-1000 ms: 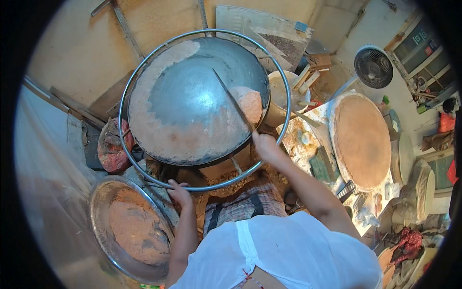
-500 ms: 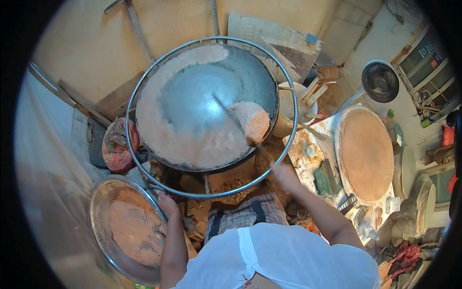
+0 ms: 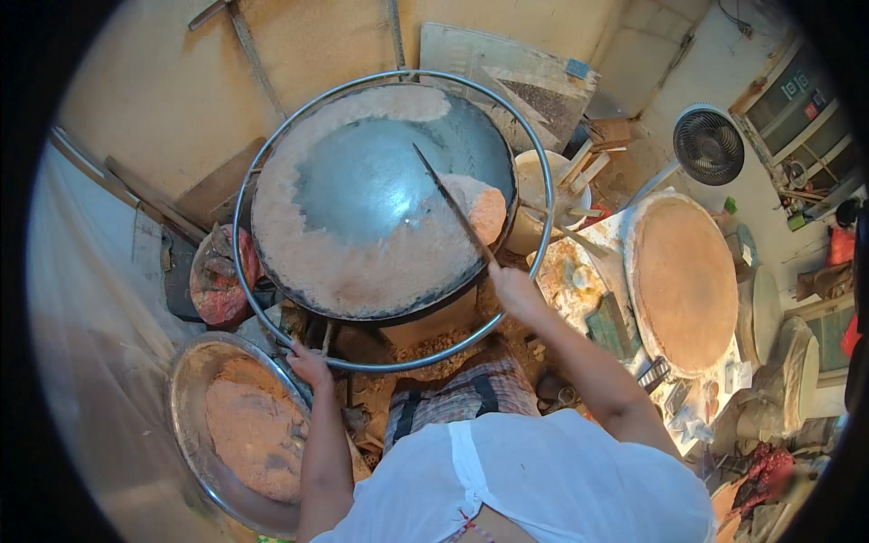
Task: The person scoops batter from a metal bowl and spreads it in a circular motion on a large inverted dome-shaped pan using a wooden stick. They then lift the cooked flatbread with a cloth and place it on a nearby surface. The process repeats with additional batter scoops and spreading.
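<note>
A wide round griddle point(image 3: 362, 176) fills the middle, with a metal ring point(image 3: 534, 136) circling it. Pale reddish batter coats its left and near parts in a thin layer, leaving the dark far-right surface bare. At its right side sits a lump of thick batter point(image 3: 487, 217). My right hand point(image 3: 518, 291) is closed round the end of a long thin dark stick point(image 3: 460, 214). That stick slants up and left across the griddle, passing beside the lump. My left hand point(image 3: 310, 366) grips the near-left part of the ring, close to the basin's rim.
A large metal basin point(image 3: 195, 357) of pinkish batter or paste stands at lower left. On the right, a round board point(image 3: 683, 281) with a brown round sheet rests on a cluttered table. A white bucket point(image 3: 534, 233), a fan point(image 3: 709, 145) and a reddish bag point(image 3: 217, 281) surround the griddle.
My right hand has moved up and left, bringing the stick's far tip farther up the griddle. The ring and my left hand have shifted slightly. The near-side batter's edge looks smoother.
</note>
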Motion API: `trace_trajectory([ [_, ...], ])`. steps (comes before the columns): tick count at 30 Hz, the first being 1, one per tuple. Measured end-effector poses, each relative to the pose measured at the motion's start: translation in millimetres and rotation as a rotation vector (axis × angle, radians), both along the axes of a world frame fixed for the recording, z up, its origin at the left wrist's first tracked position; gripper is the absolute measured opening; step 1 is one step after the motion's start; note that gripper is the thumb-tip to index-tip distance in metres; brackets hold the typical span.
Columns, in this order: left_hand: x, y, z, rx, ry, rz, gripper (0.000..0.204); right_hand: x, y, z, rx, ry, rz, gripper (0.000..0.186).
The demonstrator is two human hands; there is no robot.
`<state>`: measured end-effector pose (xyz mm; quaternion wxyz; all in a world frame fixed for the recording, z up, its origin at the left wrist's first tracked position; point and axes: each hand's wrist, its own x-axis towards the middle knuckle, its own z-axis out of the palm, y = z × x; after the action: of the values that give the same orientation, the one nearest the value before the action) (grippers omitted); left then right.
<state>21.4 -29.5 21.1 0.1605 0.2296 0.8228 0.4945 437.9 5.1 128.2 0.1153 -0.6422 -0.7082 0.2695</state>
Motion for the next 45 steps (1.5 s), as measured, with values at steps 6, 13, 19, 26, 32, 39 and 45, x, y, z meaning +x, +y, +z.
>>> trace_trajectory([
  [6,-18.6,-27.9,-61.9,0.292,-0.337,0.004,0.058,53.1,-43.2,-51.7,-0.002,-0.133,0.013,0.033],
  [13,46.4,-16.2,-16.4,0.154,-0.455,-0.017,0.026,8.1,-64.6,-40.6,-0.041,0.121,-0.035,0.056],
  [19,-49.8,-10.2,-63.1,0.149,0.001,-0.025,0.042,6.7,4.3,19.1,-0.057,0.017,-0.043,0.030],
  [26,-30.1,-46.2,-40.2,0.017,-0.315,-0.029,0.053,51.9,-34.8,-12.1,-0.200,-0.004,-0.138,0.032],
  [32,-2.4,-24.4,-69.4,0.114,-0.468,-0.176,0.023,5.1,-33.1,-3.0,-0.090,0.008,0.219,0.031],
  [39,-24.5,9.0,-11.3,-0.006,-0.114,-0.026,0.036,33.2,-3.2,-12.6,-0.075,-0.006,-0.058,0.056],
  [45,-29.4,-24.0,-52.6,0.156,-0.266,0.004,0.057,55.6,-50.5,-27.3,-0.088,0.058,0.038,0.051],
])
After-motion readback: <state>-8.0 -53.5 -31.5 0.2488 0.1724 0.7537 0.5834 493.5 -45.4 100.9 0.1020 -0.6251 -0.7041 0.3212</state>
